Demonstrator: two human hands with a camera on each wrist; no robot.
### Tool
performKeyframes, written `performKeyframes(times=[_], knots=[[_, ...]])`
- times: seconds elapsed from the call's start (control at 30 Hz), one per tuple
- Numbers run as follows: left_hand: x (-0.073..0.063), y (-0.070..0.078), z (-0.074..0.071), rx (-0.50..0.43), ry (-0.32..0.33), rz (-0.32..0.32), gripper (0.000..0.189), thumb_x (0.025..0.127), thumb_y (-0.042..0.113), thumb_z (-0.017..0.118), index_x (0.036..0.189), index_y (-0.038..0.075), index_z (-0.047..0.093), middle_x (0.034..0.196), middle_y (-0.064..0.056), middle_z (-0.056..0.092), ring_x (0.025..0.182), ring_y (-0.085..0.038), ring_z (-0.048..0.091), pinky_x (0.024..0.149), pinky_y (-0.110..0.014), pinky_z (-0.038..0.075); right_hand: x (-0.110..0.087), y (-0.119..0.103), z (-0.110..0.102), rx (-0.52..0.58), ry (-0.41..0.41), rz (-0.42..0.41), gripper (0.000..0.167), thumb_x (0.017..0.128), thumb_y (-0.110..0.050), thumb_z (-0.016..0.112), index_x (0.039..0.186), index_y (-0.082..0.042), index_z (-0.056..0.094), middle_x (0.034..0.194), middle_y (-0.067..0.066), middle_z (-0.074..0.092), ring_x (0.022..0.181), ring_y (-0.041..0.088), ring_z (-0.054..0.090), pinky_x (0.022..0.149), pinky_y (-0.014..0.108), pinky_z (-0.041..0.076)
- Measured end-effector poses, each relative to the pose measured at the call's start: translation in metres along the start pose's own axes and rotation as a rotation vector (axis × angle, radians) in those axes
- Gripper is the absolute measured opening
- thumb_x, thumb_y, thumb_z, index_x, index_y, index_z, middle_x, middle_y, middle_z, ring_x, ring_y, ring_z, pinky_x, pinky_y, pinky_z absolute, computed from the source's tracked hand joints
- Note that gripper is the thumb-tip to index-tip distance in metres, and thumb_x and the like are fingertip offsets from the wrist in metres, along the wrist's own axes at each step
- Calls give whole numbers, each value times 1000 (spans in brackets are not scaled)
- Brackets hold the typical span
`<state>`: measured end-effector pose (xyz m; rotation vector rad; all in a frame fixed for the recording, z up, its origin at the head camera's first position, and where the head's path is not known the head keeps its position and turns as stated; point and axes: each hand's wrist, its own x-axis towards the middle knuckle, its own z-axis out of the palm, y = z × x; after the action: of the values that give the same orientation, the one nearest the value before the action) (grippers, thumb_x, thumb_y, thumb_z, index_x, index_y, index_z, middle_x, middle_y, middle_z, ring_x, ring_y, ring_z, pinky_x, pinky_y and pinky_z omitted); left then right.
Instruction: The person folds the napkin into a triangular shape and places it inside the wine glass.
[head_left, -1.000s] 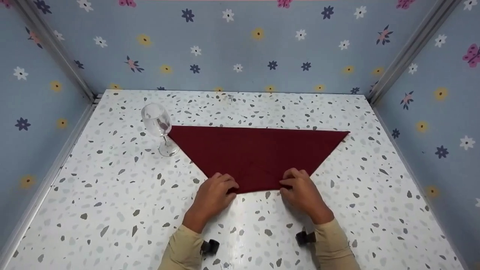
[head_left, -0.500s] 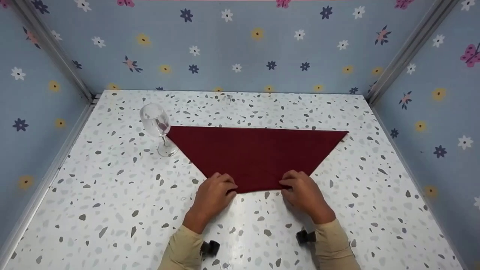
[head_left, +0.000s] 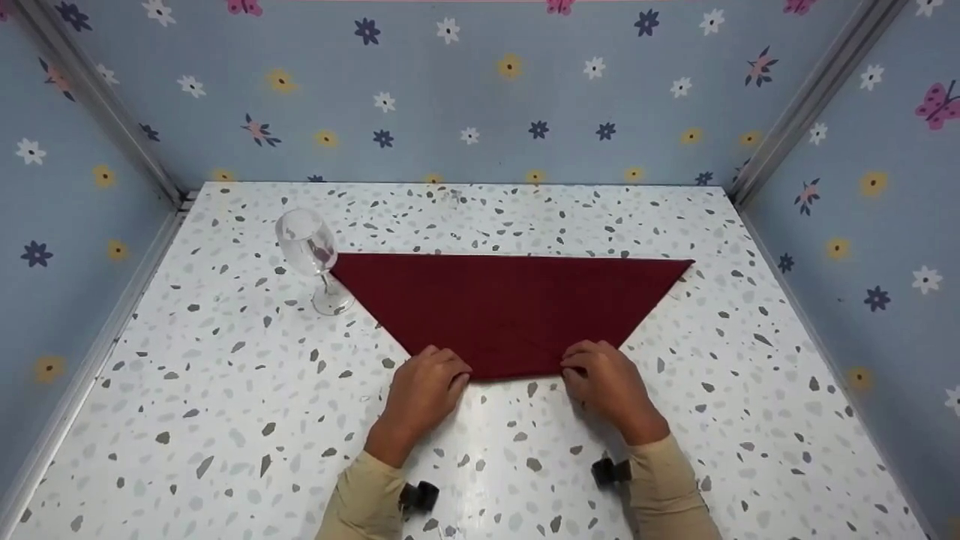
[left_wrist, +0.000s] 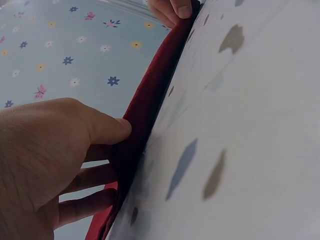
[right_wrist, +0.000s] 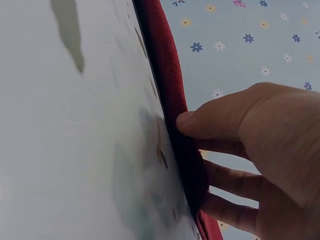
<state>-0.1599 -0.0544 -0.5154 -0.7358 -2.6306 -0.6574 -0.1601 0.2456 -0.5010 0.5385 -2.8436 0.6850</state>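
Note:
A dark red cloth napkin (head_left: 510,315), folded into a trapezoid, lies flat with its long edge at the back. Thumb and fingertips of my left hand (head_left: 424,390) pinch the left end of its short near edge. At the right end of that edge my right hand (head_left: 609,386) does the same. Up close in the left wrist view, the thumb lies on the cloth's rolled front edge (left_wrist: 145,105) with fingers behind it. The right wrist view has the other thumb against the rounded red fold (right_wrist: 167,65). Hands hide the near corners.
A clear stemmed wine glass (head_left: 309,244) stands upright by the napkin's far left corner, its bowl overlapping that corner in view. The white speckled tabletop (head_left: 225,420) is bounded by flower-patterned panels (head_left: 420,75) at the back and sides.
The napkin's near edge has shifted slightly away from me between the hands, and the left fingers have curled in a little. The whole view has drifted slightly; the glass stands as before.

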Motion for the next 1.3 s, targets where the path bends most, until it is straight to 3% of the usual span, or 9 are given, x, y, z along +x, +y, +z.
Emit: performKeyframes(times=[0.5, 0.8, 1.1, 1.3], knots=[[-2, 1, 0, -15, 55, -61, 10, 89, 11, 76, 92, 21, 73, 78, 4, 67, 66, -17, 59, 54, -32, 47, 1, 0, 0, 53, 32, 72, 11, 93, -10, 71, 101, -13, 78, 98, -1, 72, 91, 17, 62, 77, 37, 53], [-2, 2, -1, 11, 35, -49, 13, 91, 9, 71, 94, 20, 78, 81, 3, 69, 71, -18, 60, 60, -33, 51, 1, 0, 3, 70, 35, 140, 8, 93, -10, 70, 97, -16, 66, 88, 0, 64, 79, 16, 58, 70, 39, 50], [-3, -1, 2, 17, 53, -43, 12, 90, 11, 72, 94, 19, 80, 79, 3, 64, 71, -18, 58, 62, -34, 50, 1, 2, 4, 44, 33, 84, 11, 91, -6, 69, 94, -15, 73, 94, -2, 69, 88, 20, 59, 77, 38, 51], [-4, -3, 4, -3, 86, -22, 9, 89, 12, 75, 93, 18, 81, 83, 3, 62, 70, -15, 59, 59, -31, 50, 1, 1, 3, 35, 19, 67, 10, 91, -6, 69, 93, -12, 77, 90, -1, 66, 85, 19, 58, 74, 36, 50]])
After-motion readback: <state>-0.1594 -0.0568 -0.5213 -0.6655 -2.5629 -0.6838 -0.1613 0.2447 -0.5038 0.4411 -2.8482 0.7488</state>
